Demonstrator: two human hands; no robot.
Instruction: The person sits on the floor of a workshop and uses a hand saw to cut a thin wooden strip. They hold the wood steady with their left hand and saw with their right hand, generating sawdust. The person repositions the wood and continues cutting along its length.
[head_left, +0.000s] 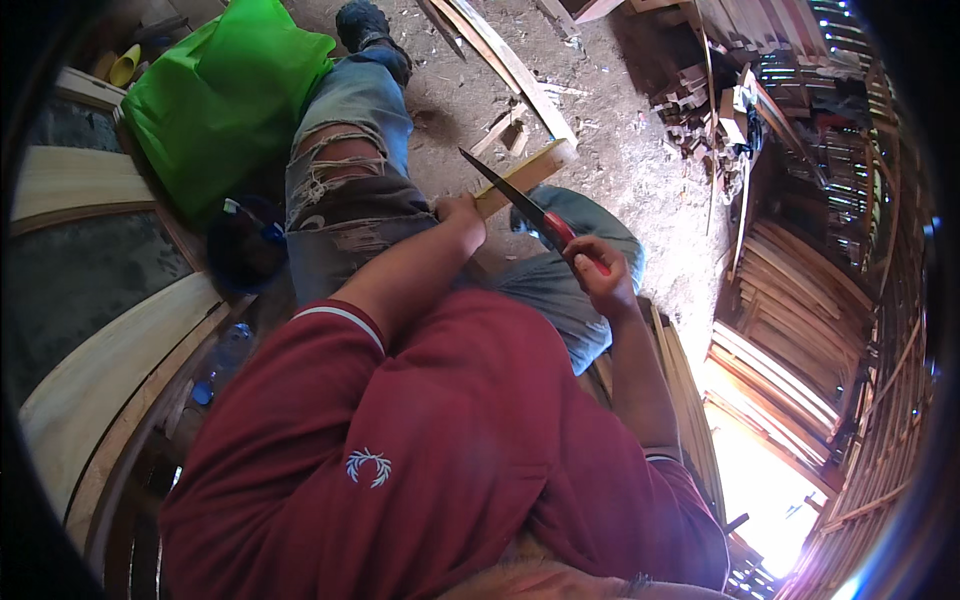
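My left hand (462, 218) is closed around the near end of a pale wooden strip (535, 178), beside my left knee. The strip slants away to the right, its far end raised over the floor. In my right hand (604, 278) is a hand saw (528, 207) with a red and black handle and a long, dark, tapering blade. The blade points up and left and crosses over the strip in this view. Whether it touches the wood, I cannot tell. Its teeth are too small to make out.
A bright green bag (225, 105) lies left of my leg, near a dark bucket (245, 245). Long boards (515, 70) and offcuts lie on the dirt floor ahead. Stacked planks (800, 290) fill the right side. Curved wooden frames (120, 370) stand at the left, near a clear bottle (232, 345).
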